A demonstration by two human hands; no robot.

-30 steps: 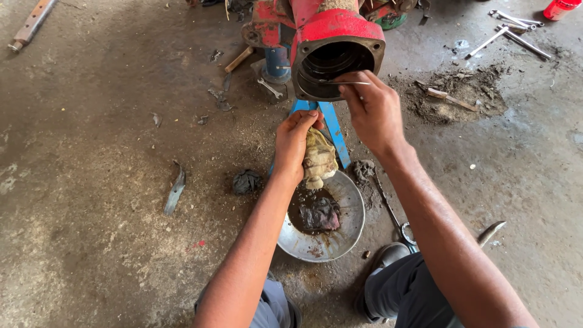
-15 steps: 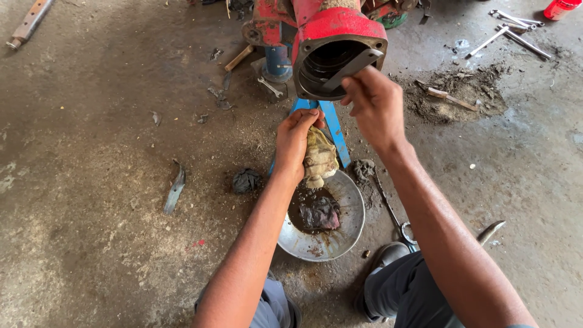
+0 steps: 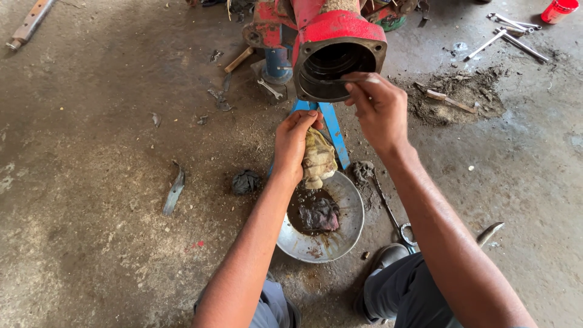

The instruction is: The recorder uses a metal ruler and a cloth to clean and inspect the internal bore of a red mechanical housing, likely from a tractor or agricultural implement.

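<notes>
Head view: we crouch on the concrete floor [image 3: 91,121] before a red machine housing [image 3: 340,51] on a blue stand [image 3: 333,130]. Our right hand [image 3: 379,109] is at the housing's open bore, fingers pinched on a thin dark tool [image 3: 355,78] at the rim. Our left hand [image 3: 294,143] grips a dirty rag [image 3: 319,159] just above a greasy metal pan [image 3: 331,234].

Judged step: scraping or picking at the bore rim. Next calls for steady tool pressure, with the rag ready to wipe. Wrenches [image 3: 507,27] lie far right.

Stained concrete floor [image 3: 91,243] carrying a metal bowl [image 3: 349,234], dark rag [image 3: 246,181], metal scrap [image 3: 174,191], wrenches [image 3: 507,30], dirt pile [image 3: 461,91], red cup [image 3: 559,9].
</notes>
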